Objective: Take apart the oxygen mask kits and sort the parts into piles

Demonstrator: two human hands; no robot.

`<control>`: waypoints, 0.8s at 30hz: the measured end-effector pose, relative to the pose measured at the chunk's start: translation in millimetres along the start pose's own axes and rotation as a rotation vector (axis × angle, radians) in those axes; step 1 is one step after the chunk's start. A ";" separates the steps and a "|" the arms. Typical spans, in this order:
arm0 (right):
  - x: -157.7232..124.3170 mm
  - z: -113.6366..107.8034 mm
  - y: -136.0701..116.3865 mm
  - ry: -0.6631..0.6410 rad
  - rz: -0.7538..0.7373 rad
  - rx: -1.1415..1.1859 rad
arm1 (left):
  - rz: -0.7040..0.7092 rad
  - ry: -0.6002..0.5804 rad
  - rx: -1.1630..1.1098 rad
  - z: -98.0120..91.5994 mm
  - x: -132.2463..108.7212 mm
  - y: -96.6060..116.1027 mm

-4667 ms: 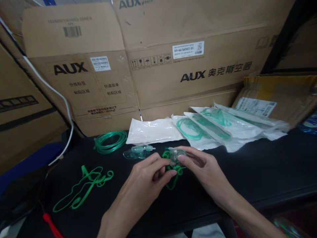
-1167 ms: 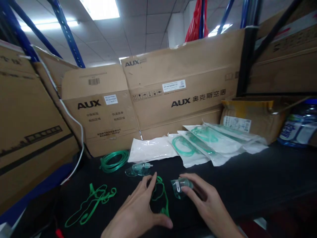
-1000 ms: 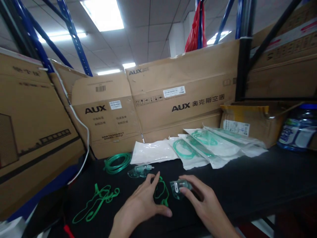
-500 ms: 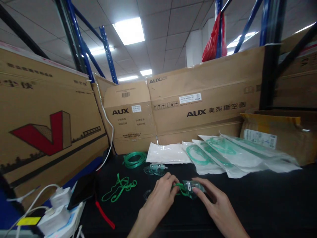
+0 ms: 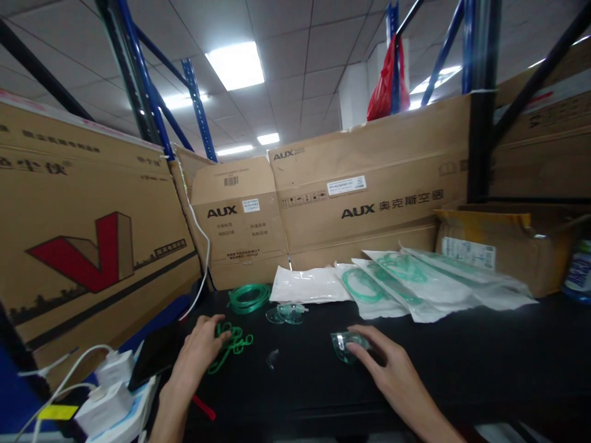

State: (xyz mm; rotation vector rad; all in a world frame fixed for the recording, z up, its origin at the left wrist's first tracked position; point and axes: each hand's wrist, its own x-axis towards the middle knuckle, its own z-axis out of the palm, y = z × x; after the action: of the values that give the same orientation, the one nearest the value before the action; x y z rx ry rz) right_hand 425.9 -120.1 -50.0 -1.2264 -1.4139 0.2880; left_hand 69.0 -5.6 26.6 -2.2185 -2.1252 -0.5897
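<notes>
My left hand (image 5: 199, 343) reaches out to the left over the black tabletop (image 5: 462, 357), its fingers curled on the tangled green elastic strap (image 5: 233, 344). My right hand (image 5: 385, 372) lies on the tabletop with its fingertips on a small clear plastic mask piece (image 5: 344, 344). A second clear mask piece (image 5: 286, 312) lies behind, between the hands. A coil of green tubing (image 5: 249, 296) sits further back. A tiny clear part (image 5: 272, 359) lies between my hands.
Several sealed white pouches (image 5: 406, 280) with green tubing fan out at the back right. Large AUX cardboard boxes (image 5: 364, 197) wall the back and left. A white power strip with chargers (image 5: 108, 394) and a dark phone (image 5: 157, 354) lie at the left edge.
My left hand left the mask piece and moved left onto the loose green strap. My right hand stayed on the clear mask piece. The green strap formerly between my hands is gone from sight.
</notes>
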 end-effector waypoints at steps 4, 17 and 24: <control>-1.9 1.8 -0.8 0.022 -0.045 -0.027 | 0.096 0.030 -0.151 -5.1 -12.8 43.2; -6.0 6.9 0.1 0.048 -0.160 -0.040 | 0.289 -0.659 -1.243 64.6 -60.7 158.4; -0.6 5.8 -5.0 -0.092 0.004 0.080 | 0.334 -0.630 -1.265 66.4 -59.8 154.5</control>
State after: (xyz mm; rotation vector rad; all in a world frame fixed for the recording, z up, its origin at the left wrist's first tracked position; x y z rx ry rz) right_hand 418.4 -120.0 -48.2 -1.1630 -1.4653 0.4047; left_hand 235.0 -57.4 -13.5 -3.6796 -1.5544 -1.7470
